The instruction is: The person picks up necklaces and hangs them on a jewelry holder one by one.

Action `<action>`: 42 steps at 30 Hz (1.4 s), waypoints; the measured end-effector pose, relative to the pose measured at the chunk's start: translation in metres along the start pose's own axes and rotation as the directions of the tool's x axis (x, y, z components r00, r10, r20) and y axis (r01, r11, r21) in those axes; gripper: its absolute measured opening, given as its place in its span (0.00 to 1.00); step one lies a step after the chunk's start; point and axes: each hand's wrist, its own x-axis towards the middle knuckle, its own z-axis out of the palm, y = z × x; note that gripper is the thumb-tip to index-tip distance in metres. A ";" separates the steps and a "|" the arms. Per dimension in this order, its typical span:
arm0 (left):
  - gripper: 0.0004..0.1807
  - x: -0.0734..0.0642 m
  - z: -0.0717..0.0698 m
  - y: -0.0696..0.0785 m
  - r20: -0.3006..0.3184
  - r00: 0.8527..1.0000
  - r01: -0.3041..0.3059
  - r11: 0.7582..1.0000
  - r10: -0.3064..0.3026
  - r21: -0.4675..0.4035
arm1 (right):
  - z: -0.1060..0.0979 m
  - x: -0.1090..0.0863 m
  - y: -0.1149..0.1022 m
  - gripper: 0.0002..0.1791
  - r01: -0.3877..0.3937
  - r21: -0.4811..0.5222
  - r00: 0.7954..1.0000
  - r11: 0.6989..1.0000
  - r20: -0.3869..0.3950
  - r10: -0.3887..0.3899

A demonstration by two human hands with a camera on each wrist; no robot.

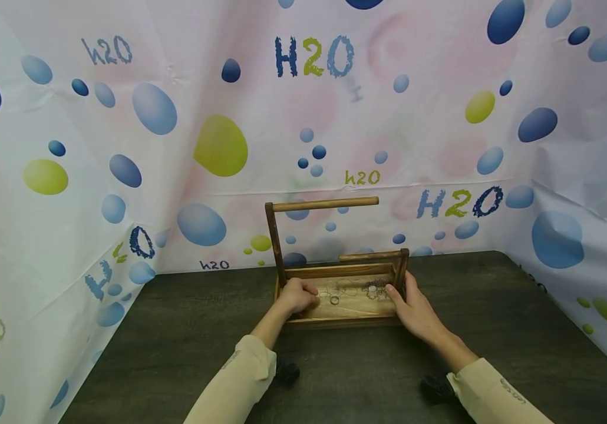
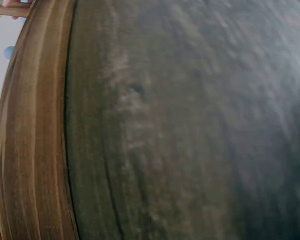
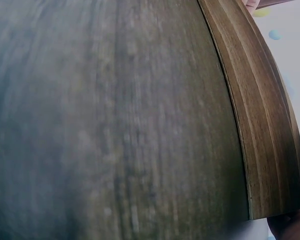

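A wooden jewelry stand (image 1: 342, 323) has a shallow tray and two upright posts, each with a bar, one tall on the left and one short on the right. My right hand (image 1: 419, 312) grips the tray's right end, thumb over the inside and fingers round the outside. My left hand (image 1: 297, 296) reaches into the tray's left end with bent fingers; whether it pinches anything is hidden. Between the hands lie a small ring (image 1: 334, 300) and a tangle of thin chains with a pale round piece (image 1: 372, 289). Both wrist views show mostly the tray's front wall (image 2: 35, 125).
The stand rests on a dark wood-grain table (image 1: 203, 341). Behind it and along both sides hangs a white curtain (image 1: 261, 224) printed with blue and green drops. The tall bar (image 1: 327, 204) overhangs the tray, and the short bar (image 1: 367, 257) sits lower at right.
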 end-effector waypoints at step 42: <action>0.17 0.001 -0.021 0.011 0.054 0.994 0.106 0.978 -0.098 -0.178 | -0.001 -0.001 0.000 0.44 -0.002 -0.010 1.000 1.000 0.009 0.002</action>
